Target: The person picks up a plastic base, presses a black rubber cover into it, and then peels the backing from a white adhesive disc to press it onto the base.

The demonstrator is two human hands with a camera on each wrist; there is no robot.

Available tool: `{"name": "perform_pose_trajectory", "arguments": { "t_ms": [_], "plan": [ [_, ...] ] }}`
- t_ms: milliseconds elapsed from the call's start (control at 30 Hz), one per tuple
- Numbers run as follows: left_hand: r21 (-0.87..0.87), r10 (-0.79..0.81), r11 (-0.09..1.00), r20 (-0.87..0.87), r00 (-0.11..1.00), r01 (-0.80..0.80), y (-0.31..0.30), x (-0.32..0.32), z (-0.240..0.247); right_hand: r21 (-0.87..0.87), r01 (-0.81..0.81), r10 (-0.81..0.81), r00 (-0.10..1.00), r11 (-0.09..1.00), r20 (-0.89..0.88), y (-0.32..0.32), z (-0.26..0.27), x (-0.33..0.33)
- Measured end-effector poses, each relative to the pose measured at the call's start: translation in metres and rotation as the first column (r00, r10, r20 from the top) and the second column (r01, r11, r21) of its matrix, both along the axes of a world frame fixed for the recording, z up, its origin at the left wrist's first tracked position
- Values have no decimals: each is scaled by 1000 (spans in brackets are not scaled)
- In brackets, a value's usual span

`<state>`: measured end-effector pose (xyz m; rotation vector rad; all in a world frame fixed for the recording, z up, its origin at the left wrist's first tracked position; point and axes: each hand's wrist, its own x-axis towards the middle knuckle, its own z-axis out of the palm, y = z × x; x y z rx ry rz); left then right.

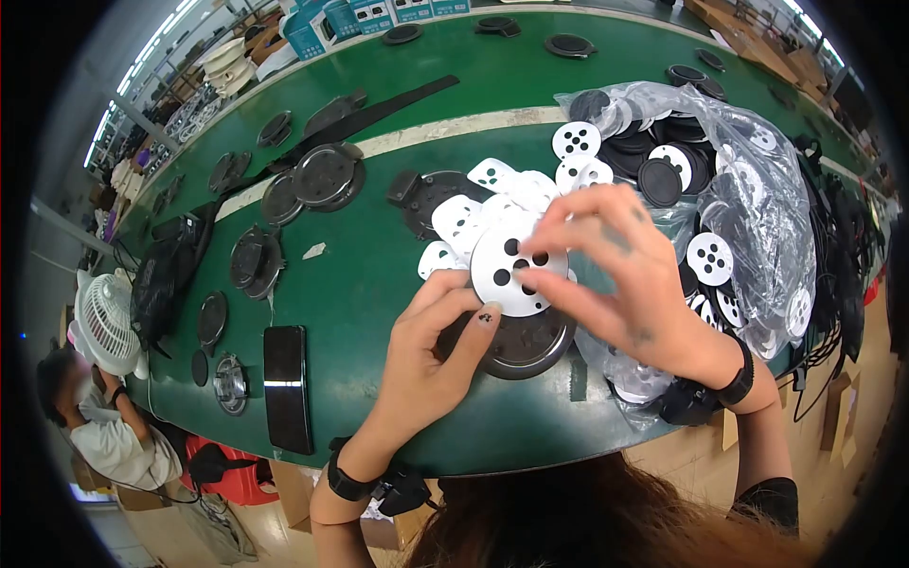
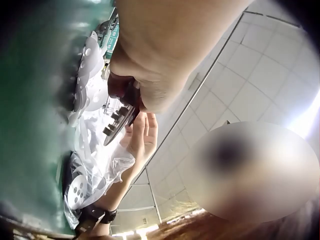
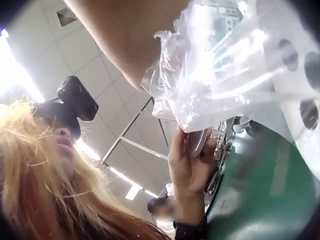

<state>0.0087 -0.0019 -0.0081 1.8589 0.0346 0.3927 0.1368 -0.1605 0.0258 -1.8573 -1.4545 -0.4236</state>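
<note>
My left hand [image 1: 431, 346] grips the lower left rim of a round disc [image 1: 492, 279], thumb on its front. The disc's face is white with several dark round holes; the left wrist view shows its dark underside [image 2: 117, 125] with short knobs. Over the right part of that face is my right hand [image 1: 630, 275], thumb and index fingertips apart and right at the surface. Below the disc, a dark round housing [image 1: 530, 348] lies on the green table, partly covered. Loose white perforated sheets [image 1: 459, 220] are heaped just behind the disc.
A clear plastic bag [image 1: 757, 227] spills black and white discs at the right. Dark round units [image 1: 327, 177] lie across the table [image 1: 379, 284]. A phone [image 1: 287, 388] is near the front edge. A white fan [image 1: 109, 317] and another person [image 1: 118, 431] are at far left.
</note>
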Motion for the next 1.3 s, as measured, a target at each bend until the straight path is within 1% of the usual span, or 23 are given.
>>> {"name": "perform_pose_trajectory", "arguments": {
  "t_ms": [33,67,133,233,333,400,433,467,500,533,567,600,667,833,900,967,1000,1033,1067,1100,1167,1233,1300],
  "plan": [
    [-1,1,1000,-1,1000,-1,0,0,0,-1,-23,23,998,1000,-62,0,-2,-4],
    [19,11,1000,23,1000,-12,0,0,-1,-2,-24,23,998,1000,-63,-1,-3,-7],
    [38,20,999,45,999,-22,-1,0,-1,-60,-47,47,999,997,8,-2,-3,-11],
    [34,17,999,21,1000,-18,-2,-2,0,-24,-67,67,998,997,-11,-1,-6,-12],
    [89,24,996,74,997,-31,-4,-2,-1,-11,-75,75,997,997,-38,-1,-7,-14],
    [220,50,972,153,987,-83,-5,-1,-1,-7,-77,76,996,997,-47,-1,-7,-17],
    [220,50,972,153,987,-83,-5,-1,-2,-7,-83,83,997,997,-3,-1,-8,-19],
    [282,51,954,192,980,-105,-5,-1,-2,-7,-90,90,995,996,41,0,-9,-20],
    [341,50,931,231,972,-129,-6,-1,-3,-8,-89,89,995,996,40,0,-12,-22],
    [341,48,932,230,972,-127,-6,-1,-3,17,-87,85,991,996,102,1,-16,-24],
    [395,47,905,271,961,-155,-6,-1,-3,42,-86,78,983,995,164,2,-18,-25],
    [446,44,875,311,949,-186,-7,-1,-3,41,-83,76,984,996,163,1,-19,-26],
    [462,51,864,317,947,-201,-9,-1,-1,42,-83,72,973,996,221,1,-20,-28],
    [480,64,845,347,936,-236,-11,-1,-3,67,-88,72,975,994,210,2,-21,-28],
    [442,100,864,319,943,-241,-11,-1,-3,70,-91,76,978,993,194,3,-20,-27],
    [423,109,874,311,944,-240,-11,-2,-2,85,-87,85,996,993,18,4,-16,-26],
    [403,116,884,304,946,-238,-11,-2,-2,85,-89,87,996,992,19,3,-14,-25],
    [403,118,883,305,945,-240,-10,-2,-2,57,-109,114,989,992,-98,2,-10,-23],
    [394,121,887,306,944,-242,-10,-2,-1,31,-132,135,967,991,-214,1,-8,-21],
    [386,124,890,308,943,-243,-10,-2,-1,31,-133,136,967,991,-213,1,-7,-20],
    [377,124,894,317,940,-244,-8,-2,-1,46,-154,160,898,987,-410,1,-6,-16],
    [368,123,897,326,937,-246,-6,-3,0,69,-160,174,890,985,-420,1,-3,-11],
    [317,151,925,204,967,-211,-3,-5,4,113,-140,177,872,984,-457,1,1,-4]
  ]
}}
